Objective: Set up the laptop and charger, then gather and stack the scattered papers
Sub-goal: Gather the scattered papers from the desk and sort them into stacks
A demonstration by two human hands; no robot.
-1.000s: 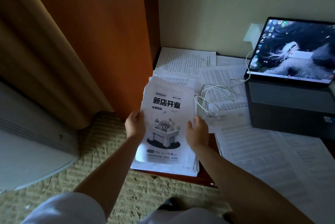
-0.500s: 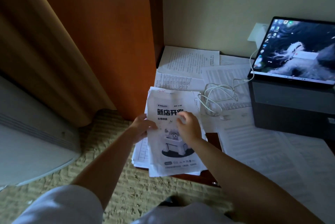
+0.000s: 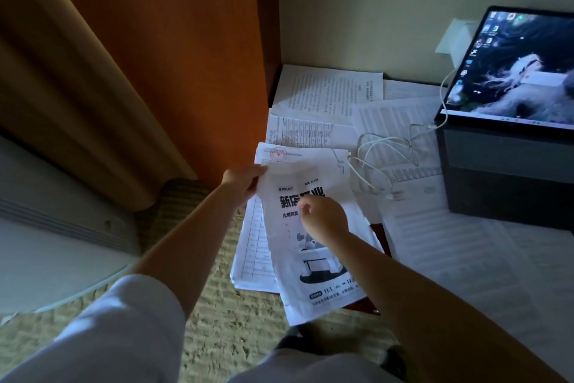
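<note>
Nearest to you, the flyer (image 3: 313,246) tops the gathered stack (image 3: 257,258), which overhangs the front edge of the desk (image 3: 377,229) above the carpet (image 3: 217,314). The flyer sits skewed against the sheets under it, so the stack is not yet squared; that is presumably why both hands are on it.

Your left hand (image 3: 243,181) grips the upper left corner of the flyer, fingers curled round the paper edge, which steadies the sheet. Your right hand (image 3: 323,215) lies on the flyer's printed heading with fingers bent; the view is dim and I cannot tell whether it pinches the sheet or only presses it.

Beyond the stack, a stamped form (image 3: 279,154) shows at its far edge. Further back, loose papers (image 3: 329,87) lie scattered into the corner by the wall, and more sheets (image 3: 450,246) spread to your right in front of the laptop. These remain ungathered.

The charger cable (image 3: 385,149) lies coiled on the loose papers and runs up to the laptop (image 3: 512,72), which stands open with its screen lit, and on toward the wall plug (image 3: 456,38). Judged from that, the setup part is done. Mind the cable: sheets pulled from beneath it could drag it.
</note>
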